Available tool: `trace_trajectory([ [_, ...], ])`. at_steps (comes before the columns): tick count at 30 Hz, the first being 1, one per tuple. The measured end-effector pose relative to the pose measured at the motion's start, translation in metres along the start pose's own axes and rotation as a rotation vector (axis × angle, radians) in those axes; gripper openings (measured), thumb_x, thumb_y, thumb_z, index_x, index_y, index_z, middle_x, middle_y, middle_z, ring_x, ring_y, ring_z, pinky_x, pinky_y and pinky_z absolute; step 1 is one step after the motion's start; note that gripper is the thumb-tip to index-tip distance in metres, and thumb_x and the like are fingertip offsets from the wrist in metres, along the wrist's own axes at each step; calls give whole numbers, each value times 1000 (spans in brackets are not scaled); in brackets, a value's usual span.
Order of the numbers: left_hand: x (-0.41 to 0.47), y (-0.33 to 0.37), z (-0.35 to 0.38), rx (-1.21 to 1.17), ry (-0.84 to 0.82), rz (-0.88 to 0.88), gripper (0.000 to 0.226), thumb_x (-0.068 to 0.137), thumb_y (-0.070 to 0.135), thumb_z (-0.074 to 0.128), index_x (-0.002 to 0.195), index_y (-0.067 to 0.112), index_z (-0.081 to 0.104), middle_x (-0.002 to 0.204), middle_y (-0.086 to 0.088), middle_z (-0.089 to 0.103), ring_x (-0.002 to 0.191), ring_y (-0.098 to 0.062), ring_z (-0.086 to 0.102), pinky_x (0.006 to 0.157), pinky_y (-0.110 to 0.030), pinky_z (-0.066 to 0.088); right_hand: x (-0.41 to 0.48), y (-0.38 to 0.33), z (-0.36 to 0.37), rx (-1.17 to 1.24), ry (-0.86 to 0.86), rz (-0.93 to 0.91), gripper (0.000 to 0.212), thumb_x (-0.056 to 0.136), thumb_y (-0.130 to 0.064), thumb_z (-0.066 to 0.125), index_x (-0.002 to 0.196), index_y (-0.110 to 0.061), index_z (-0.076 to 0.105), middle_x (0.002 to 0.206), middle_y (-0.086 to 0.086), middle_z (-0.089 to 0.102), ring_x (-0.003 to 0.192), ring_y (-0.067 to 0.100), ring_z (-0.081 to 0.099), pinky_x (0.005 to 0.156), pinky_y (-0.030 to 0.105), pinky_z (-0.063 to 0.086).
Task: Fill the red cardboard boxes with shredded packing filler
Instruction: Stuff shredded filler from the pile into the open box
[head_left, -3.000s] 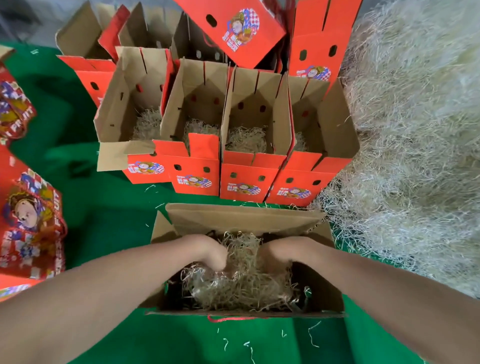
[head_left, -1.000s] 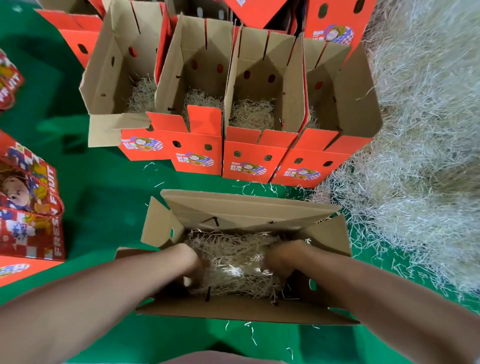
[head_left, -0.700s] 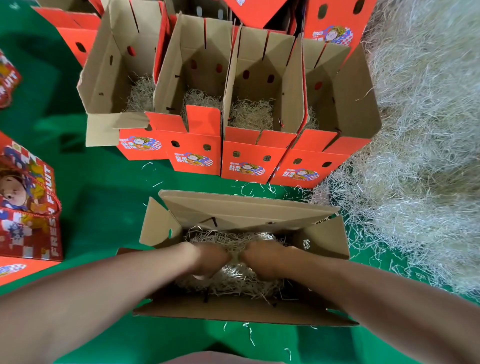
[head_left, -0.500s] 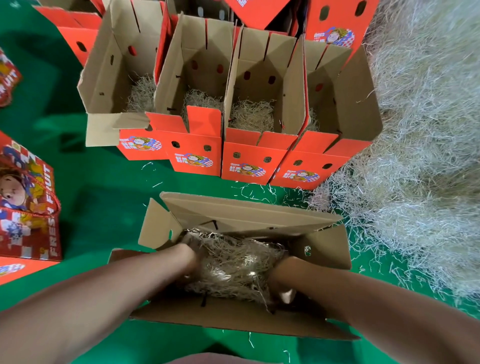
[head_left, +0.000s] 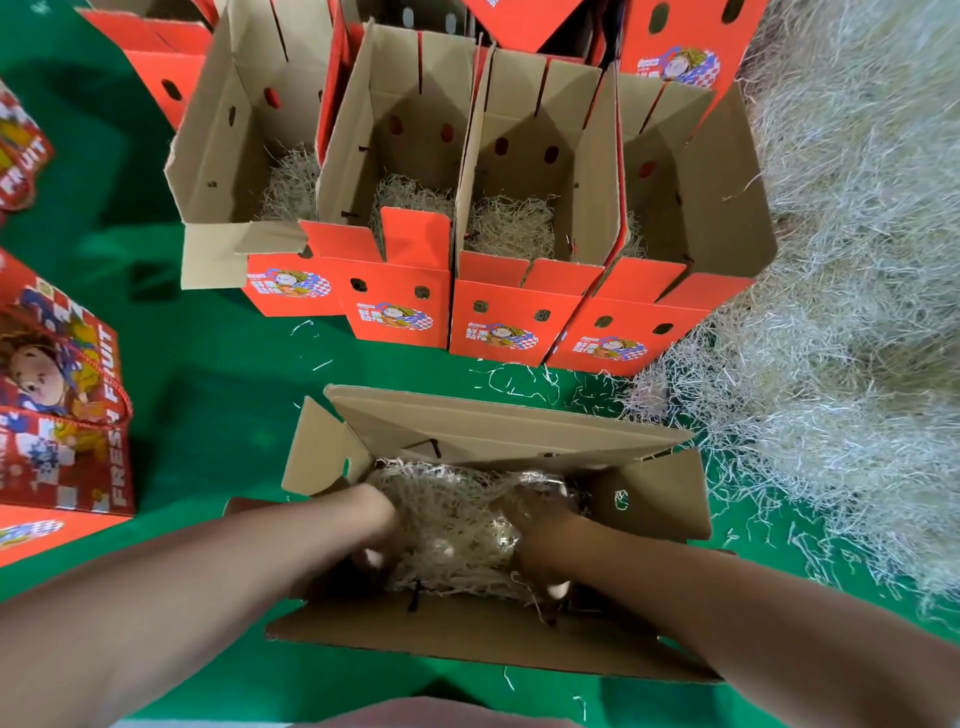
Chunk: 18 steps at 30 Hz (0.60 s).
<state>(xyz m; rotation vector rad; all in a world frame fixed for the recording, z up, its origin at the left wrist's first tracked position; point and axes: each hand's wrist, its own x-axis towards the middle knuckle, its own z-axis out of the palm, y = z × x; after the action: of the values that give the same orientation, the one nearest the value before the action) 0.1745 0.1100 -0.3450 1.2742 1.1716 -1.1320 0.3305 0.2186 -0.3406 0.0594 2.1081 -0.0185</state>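
Filler of pale shredded paper strands (head_left: 454, 525) sits as a light, springy wad in the open brown-lined cardboard box (head_left: 493, 428) near the green surface's (head_left: 208, 415) front edge, best cupped from both sides where left hand (head_left: 375, 522) and right hand (head_left: 541, 527) press, fingers buried, spread untellable.

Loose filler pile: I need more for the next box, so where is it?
The loose filler pile fills the head view's right side on the green floor, touching the rightmost open red box.
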Motion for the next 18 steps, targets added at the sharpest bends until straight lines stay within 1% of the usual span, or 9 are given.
trace_trajectory([
  [2, 2, -1, 1, 108, -17, -104, 19, 97, 15, 39, 93, 5, 54, 131, -19, 39, 115, -30, 45, 99, -45, 31, -1, 6, 3, -52, -83, 5, 78, 83, -23, 65, 146, -9, 21, 155, 10, -11, 140, 34, -16, 109, 62, -2],
  [3, 5, 0, 2, 193, 16, -139, 27, 97, 19, 39, 115, 4, 53, 144, -18, 30, 135, -31, 28, 109, -53, 17, -2, 6, 1, -86, -105, -8, 79, 82, -24, 65, 146, -7, 21, 155, 10, -11, 140, 35, -16, 109, 62, -1],
  [5, 5, 2, 1, 338, 87, -178, 48, 97, 31, 40, 140, 12, 36, 155, -12, 15, 144, -30, -1, 108, -62, -8, -5, 5, -5, -121, -97, -39, 72, 82, -26, 66, 142, -6, 32, 156, 10, -6, 140, 37, -11, 109, 62, 4],
  [7, 3, 6, -2, 361, 173, -204, 46, 96, 32, 43, 137, 13, 41, 149, -13, 30, 141, -32, 18, 108, -60, 14, -8, 3, -12, -108, -10, -63, 56, 82, -25, 64, 133, -9, 48, 154, 14, 12, 139, 41, 11, 107, 57, 24],
  [9, -3, 11, -7, 300, 355, -147, 33, 94, 22, 48, 122, 7, 55, 128, -14, 54, 118, -30, 52, 83, -42, 45, -11, 0, -19, -54, 152, -88, 34, 85, -17, 59, 119, -13, 61, 135, 16, 44, 118, 35, 47, 83, 42, 48],
  [11, -11, 14, -11, 200, 607, -54, 23, 92, 16, 50, 107, 6, 64, 109, -10, 65, 100, -26, 62, 69, -33, 48, -14, 2, -25, 17, 311, -66, 23, 86, -7, 54, 105, -9, 65, 113, 13, 60, 94, 27, 61, 63, 32, 45],
  [13, -10, 14, -9, 167, 752, 27, 24, 91, 14, 53, 111, 7, 64, 114, -10, 63, 106, -27, 59, 81, -34, 52, -16, 8, -25, 68, 312, 37, 21, 88, -4, 52, 105, -6, 64, 112, 13, 61, 96, 27, 60, 67, 34, 47],
  [15, -5, 13, -3, 174, 619, 110, 41, 90, 10, 55, 130, 11, 51, 138, -13, 45, 126, -31, 42, 98, -43, 45, -17, 18, -14, -8, 145, 76, 30, 91, -7, 49, 120, -5, 56, 127, 17, 50, 115, 32, 50, 88, 40, 45],
  [18, -4, 11, 5, 113, 285, 46, 50, 93, 3, 48, 141, 2, 35, 146, -19, 31, 129, -34, 37, 97, -41, 42, -22, 29, 1, -68, -86, 28, 36, 92, -6, 47, 128, -7, 50, 133, 14, 48, 121, 32, 46, 100, 44, 41],
])
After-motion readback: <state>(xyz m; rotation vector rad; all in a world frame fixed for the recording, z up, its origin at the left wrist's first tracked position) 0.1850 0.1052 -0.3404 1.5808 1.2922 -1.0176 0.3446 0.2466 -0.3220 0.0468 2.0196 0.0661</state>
